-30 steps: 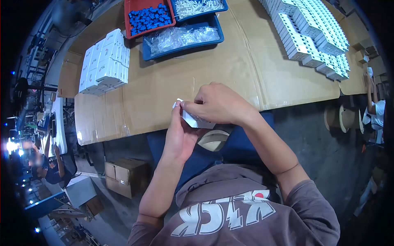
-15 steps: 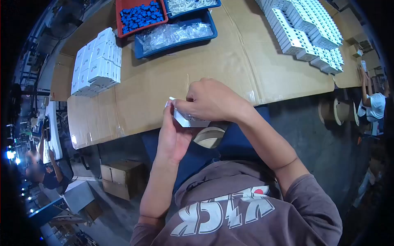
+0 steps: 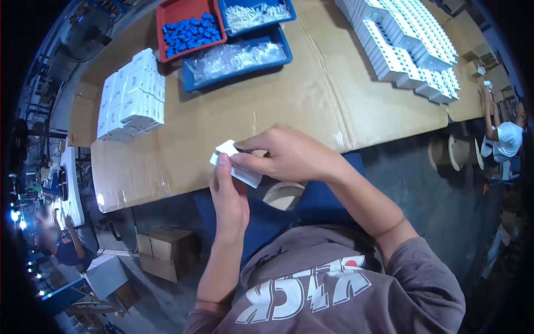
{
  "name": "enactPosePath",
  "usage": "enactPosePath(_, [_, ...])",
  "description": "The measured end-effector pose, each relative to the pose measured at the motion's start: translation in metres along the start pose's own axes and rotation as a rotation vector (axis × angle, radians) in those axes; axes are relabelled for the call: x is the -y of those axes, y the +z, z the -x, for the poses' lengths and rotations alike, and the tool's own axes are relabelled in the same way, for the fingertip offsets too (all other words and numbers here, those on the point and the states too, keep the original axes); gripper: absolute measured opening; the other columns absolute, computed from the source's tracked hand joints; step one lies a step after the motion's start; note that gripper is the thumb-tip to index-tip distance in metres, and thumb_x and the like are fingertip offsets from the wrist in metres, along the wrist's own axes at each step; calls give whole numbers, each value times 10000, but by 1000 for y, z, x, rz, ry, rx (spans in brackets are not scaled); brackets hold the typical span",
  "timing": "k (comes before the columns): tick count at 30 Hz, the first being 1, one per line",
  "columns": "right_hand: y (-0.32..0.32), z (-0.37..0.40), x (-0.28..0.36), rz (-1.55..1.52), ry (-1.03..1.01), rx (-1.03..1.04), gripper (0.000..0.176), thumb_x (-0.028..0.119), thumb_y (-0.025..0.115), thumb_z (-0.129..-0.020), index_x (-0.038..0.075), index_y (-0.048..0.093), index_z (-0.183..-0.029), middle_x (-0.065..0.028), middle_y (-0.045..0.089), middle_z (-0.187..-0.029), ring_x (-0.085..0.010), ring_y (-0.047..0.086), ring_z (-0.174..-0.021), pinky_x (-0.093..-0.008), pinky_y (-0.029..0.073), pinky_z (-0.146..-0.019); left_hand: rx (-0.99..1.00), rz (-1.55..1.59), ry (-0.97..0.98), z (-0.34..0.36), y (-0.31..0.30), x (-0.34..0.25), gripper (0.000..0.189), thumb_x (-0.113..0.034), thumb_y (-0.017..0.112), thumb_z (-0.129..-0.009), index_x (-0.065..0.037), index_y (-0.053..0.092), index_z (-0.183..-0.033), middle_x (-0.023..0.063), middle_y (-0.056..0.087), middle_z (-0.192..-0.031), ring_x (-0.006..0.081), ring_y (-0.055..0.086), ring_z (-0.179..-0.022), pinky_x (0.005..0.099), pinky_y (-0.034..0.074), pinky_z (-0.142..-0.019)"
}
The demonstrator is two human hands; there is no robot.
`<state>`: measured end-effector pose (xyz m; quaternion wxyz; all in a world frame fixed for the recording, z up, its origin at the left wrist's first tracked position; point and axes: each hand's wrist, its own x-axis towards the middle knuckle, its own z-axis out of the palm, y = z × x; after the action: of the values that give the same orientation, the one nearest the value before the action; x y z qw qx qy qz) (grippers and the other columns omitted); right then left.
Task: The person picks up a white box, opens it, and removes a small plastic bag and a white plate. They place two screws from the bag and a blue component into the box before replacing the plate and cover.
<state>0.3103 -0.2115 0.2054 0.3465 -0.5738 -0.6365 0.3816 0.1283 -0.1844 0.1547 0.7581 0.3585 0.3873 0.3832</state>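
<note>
White piece (image 3: 246, 176) is mid-frame, just left of centre, tilted, held off the surface (image 3: 211, 125) near its front edge. Your left hand (image 3: 229, 210) is part-closed around it, thumb on the near end; fingers underneath mostly hidden. Your right hand (image 3: 297, 155) is nearly closed, thumb and index finger at its upper end; can't tell if they grip a small part too. This one looks mid-handling, in neither stack. White units are piled in the left stack (image 3: 130, 97), upper left, and the larger right stack (image 3: 411, 50), upper right; can't tell which are finished. Loose stock remains, top centre-left: blue parts (image 3: 189, 34), white parts (image 3: 256, 16), clear plastic pieces (image 3: 239, 58), all in trays. No overall count readable.
</note>
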Motion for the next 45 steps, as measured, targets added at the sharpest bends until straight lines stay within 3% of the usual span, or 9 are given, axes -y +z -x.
enactPosePath(1, [6,2,-8,-141,38,33,412,276,606,-1026,-11,661,-1317,-212,736,-1152,-287,733,-971,-381,560,-845,7,-55,92,-1,-2,-1,481,-358,516,-1091,-30,477,-1442,97,578,-1350,211,584,-1239,395,491,-1034])
enactPosePath(5, [18,12,-19,-625,-62,-23,516,309,555,-1071,29,517,-1502,-108,509,-1544,-201,549,-1310,-366,468,-1090,80,-277,467,-3,9,-12,789,-235,720,-942,48,322,-1561,123,509,-1397,221,541,-1282,365,446,-1082])
enactPosePath(11, [34,24,-7,-821,124,-77,579,297,548,-1080,-20,406,-1543,-142,546,-1459,-214,545,-1311,-363,446,-1094,152,-822,865,-11,-1,9,1076,-646,657,-865,107,291,-1541,271,426,-1452,411,440,-1350,504,378,-1120])
enactPosePath(19, [81,25,5,-828,106,-325,609,226,615,-1057,-13,361,-1557,-162,531,-1442,-220,541,-1311,-375,439,-1101,-117,-650,848,-20,12,35,1288,-1016,254,-758,56,453,-1445,177,514,-1377,280,522,-1267,445,439,-1066])
enactPosePath(27, [81,30,2,-628,34,-402,540,216,653,-1021,-64,505,-1458,-233,629,-1310,-282,660,-1135,-376,519,-961,-164,-569,880,-22,16,31,924,-742,305,-917,61,622,-1246,197,633,-1184,320,615,-1083,430,498,-921])
enactPosePath(33, [72,25,-2,-505,93,-368,493,301,619,-1031,-80,593,-1343,-285,680,-1187,-331,713,-1033,-386,543,-906,-89,-507,654,-21,10,32,970,-764,181,-959,53,514,-1364,173,594,-1270,267,577,-1135,403,468,-973])
enactPosePath(37, [61,16,-10,-470,276,-247,477,390,599,-1021,-65,708,-1110,-252,724,-830,-330,727,-721,-405,553,-703,-104,-335,575,-28,6,48,856,-678,203,-1014,19,510,-1405,163,618,-1262,239,590,-1104,364,486,-944])
enactPosePath(44, [58,2,-28,-388,313,-178,531,456,580,-999,-51,721,-1078,-254,714,-773,-350,724,-707,-422,552,-707,-148,-117,459,-39,7,59,776,-611,217,-1058,21,526,-1386,136,628,-1184,240,624,-1026,390,520,-895])
enactPosePath(45, [56,0,-29,-333,341,-144,498,416,563,-1029,-50,722,-1106,-169,720,-772,-204,679,-708,-363,538,-714,-145,-108,443,-41,7,59,748,-575,196,-1085,26,528,-1382,142,629,-1188,234,623,-1032,378,521,-907])
